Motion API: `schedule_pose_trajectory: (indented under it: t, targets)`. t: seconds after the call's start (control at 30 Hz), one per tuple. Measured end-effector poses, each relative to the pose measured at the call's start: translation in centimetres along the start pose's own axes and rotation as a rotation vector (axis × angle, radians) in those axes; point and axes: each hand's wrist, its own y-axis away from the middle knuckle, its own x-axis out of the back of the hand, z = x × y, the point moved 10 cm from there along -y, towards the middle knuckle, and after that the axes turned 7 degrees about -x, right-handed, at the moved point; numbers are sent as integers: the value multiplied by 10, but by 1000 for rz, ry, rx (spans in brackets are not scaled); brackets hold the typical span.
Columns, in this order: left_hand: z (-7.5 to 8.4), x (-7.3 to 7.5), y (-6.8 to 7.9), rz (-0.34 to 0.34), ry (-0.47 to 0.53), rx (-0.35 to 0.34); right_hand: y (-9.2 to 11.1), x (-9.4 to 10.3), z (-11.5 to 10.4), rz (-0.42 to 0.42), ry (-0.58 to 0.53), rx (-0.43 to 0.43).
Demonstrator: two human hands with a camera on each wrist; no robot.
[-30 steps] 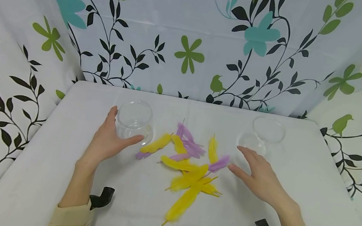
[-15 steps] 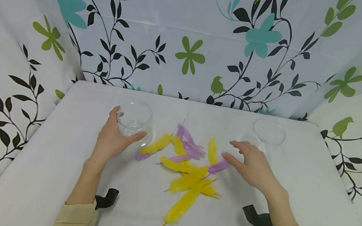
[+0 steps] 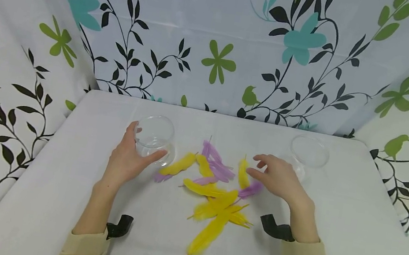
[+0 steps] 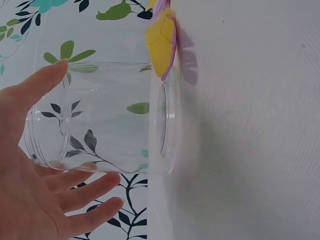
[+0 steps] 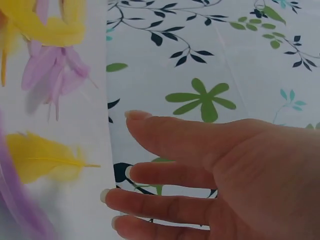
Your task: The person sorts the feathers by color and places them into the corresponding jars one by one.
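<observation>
My left hand (image 3: 127, 160) holds a clear, open-topped jar (image 3: 155, 131) standing upright on the white table, thumb on one side and fingers on the other. In the left wrist view the thumb lies along the wall of the jar (image 4: 107, 90) and the fingers spread along its opposite side. My right hand (image 3: 280, 179) hovers with nothing in it, fingers loosely bent and apart. Closest to its fingertips are a yellow feather (image 3: 243, 176) and a purple feather (image 3: 250, 190). The right wrist view shows the yellow feather (image 5: 45, 157) beyond the fingers.
Several yellow feathers (image 3: 208, 233) and purple feathers (image 3: 219, 163) lie loosely piled mid-table. A second clear jar (image 3: 310, 152) stands behind the right hand, partly hidden by it. A leaf-patterned curtain (image 3: 191, 9) encloses the table's back and sides.
My right hand has moved left from beside the second jar toward the feathers, its fingers bending more. The left hand has closed in slightly around its jar, which stays in place.
</observation>
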Motion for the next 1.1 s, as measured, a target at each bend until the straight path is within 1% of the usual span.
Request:
schedule_pose_trajectory:
  t: [0.1, 0.23, 0.37, 0.47, 0.63, 0.83, 1.0, 1.1]
  targets:
    - [1, -1, -1, 0, 2, -8, -11, -2, 0, -22, 10, -21]
    - [1, -2, -2, -6, 6, -9, -21, -2, 3, -1, 32, -31]
    - [3, 2, -2, 1, 0, -10, -28, -4, 7, 24, 28, -28]
    - [5, 5, -3, 3, -3, -13, -34, -6, 10, 38, 4, -23]
    - [5, 4, -4, 0, -5, -16, -44, -16, 14, 47, -47, -21]
    - [3, 3, -5, -2, -7, -19, -51, -23, 21, 82, -124, -47]
    - [-1, -2, -2, -24, -5, -5, -52, -31, 29, 63, -174, -86]
    - [-3, -4, -1, -33, -7, -4, -51, -34, 30, 57, -182, -91]
